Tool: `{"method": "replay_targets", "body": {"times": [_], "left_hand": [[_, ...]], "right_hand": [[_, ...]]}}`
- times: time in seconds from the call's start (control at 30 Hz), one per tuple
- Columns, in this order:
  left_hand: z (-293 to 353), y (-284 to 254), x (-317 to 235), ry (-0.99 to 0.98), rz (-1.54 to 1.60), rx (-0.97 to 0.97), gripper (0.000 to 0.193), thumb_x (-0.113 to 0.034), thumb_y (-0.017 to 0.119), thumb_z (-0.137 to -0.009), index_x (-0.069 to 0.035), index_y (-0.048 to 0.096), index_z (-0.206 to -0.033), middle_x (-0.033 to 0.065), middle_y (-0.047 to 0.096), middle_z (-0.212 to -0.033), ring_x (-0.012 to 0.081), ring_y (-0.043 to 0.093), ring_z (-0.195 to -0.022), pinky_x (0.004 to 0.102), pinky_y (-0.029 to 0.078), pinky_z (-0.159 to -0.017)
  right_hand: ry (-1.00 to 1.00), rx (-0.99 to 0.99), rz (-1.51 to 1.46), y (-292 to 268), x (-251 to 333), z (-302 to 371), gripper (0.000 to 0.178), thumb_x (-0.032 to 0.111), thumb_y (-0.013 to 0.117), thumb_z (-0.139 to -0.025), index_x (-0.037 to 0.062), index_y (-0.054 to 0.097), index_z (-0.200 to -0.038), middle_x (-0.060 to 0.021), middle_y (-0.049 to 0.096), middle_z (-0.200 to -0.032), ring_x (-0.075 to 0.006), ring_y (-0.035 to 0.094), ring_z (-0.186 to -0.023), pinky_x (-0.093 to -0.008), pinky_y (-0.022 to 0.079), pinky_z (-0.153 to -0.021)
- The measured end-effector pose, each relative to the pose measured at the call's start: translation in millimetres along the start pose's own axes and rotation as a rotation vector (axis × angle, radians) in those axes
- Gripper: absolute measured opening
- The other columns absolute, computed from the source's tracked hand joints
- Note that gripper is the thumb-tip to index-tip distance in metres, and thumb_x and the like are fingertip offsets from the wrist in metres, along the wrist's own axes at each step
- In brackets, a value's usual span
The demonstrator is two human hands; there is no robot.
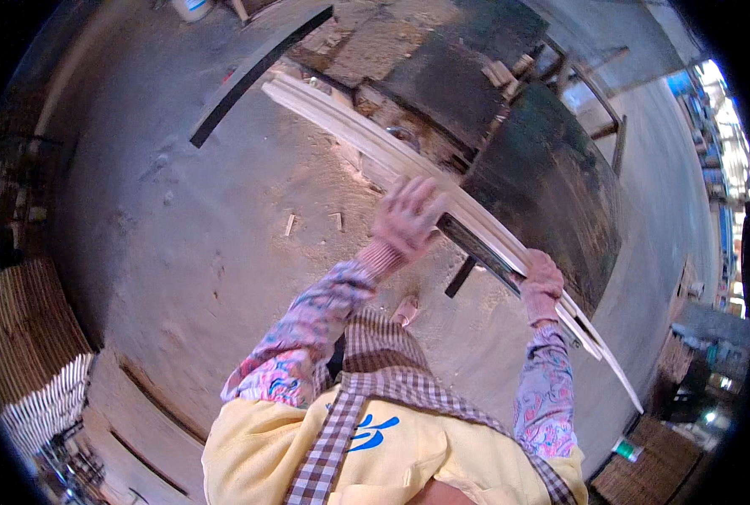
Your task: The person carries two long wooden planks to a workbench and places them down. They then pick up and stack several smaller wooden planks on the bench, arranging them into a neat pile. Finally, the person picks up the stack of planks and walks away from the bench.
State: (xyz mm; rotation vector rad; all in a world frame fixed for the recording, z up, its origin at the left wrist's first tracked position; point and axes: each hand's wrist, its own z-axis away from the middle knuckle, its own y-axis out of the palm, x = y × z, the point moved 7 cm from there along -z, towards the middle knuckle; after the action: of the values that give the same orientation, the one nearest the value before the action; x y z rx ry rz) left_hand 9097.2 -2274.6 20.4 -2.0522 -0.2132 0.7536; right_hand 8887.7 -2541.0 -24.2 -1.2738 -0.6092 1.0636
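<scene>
Several long, pale wooden strips [328, 119] lie side by side, slanting from the upper left down to the right. My left hand [408, 217], in a pinkish knit glove, is closed over their near edge around the middle, its fingers bent across the wood and slightly blurred. Farther right, my gloved right hand [543, 282] wraps round the strips; its fingertips are partly hidden. Between my hands, a dark narrow bar [480, 248] runs under the near side of the strips. Past my right hand, the strip ends [598, 341] spread apart and one thin piece bends downward.
A dark machine table [552, 185] dusted with sawdust stands beyond the strips, with small wood blocks [508, 74] on it. A dark bar [261, 76] sticks out at the upper left. Wood scraps [290, 225] litter the floor. Stacked strips [29, 324] stand at the left.
</scene>
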Motion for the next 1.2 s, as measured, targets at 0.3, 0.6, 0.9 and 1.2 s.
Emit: {"method": "replay_targets", "body": {"times": [0.3, 0.6, 0.9, 1.2], "left_hand": [[149, 100, 316, -1.131, 0.913, -0.179, 0.041, -0.046, 0.054, -0.1, -0.009, 0.065, -0.114, 0.0043, 0.063, -0.095, 0.0238, 0.06, -0.085, 0.0366, 0.048, -0.078], [81, 100, 437, -1.103, 1.321, -0.253, 0.061, -0.038, 0.07, -0.092, -0.009, 0.046, -0.141, 0.0064, 0.063, -0.103, 0.0267, 0.061, -0.099, 0.0372, 0.052, -0.088], [117, 78, 457, -1.349, 1.212, -0.378, 0.04, -0.033, 0.069, -0.092, -0.008, 0.065, -0.123, 0.0085, 0.066, -0.1, 0.0267, 0.064, -0.091, 0.0408, 0.057, -0.084], [28, -6, 258, -0.384, -0.117, 0.085, 0.072, -0.036, 0.078, -0.078, -0.015, 0.05, -0.141, 0.0119, 0.049, -0.145, 0.0342, 0.046, -0.133, 0.0469, 0.041, -0.109]], "right_hand": [[0.193, 0.057, 0.032, -13, -1, -9, 0.078, 0.038, 0.092, -0.062, 0.015, 0.056, -0.128, -0.0047, 0.064, -0.117, -0.0235, 0.064, -0.109, -0.0334, 0.052, -0.092], [0.29, 0.184, 0.069, -23, 9, -12, 0.074, 0.041, 0.088, -0.066, 0.018, 0.059, -0.13, -0.0024, 0.061, -0.124, -0.0209, 0.06, -0.116, -0.0317, 0.048, -0.1], [0.318, 0.101, 0.047, -16, 0, -8, 0.076, 0.048, 0.087, -0.067, 0.0201, 0.056, -0.13, -0.0053, 0.06, -0.123, -0.0244, 0.056, -0.121, -0.0377, 0.047, -0.099], [0.196, -0.051, -0.008, 9, -24, -9, 0.073, 0.05, 0.085, -0.068, 0.0169, 0.057, -0.127, -0.0094, 0.061, -0.12, -0.0274, 0.058, -0.117, -0.0394, 0.047, -0.097]]}}
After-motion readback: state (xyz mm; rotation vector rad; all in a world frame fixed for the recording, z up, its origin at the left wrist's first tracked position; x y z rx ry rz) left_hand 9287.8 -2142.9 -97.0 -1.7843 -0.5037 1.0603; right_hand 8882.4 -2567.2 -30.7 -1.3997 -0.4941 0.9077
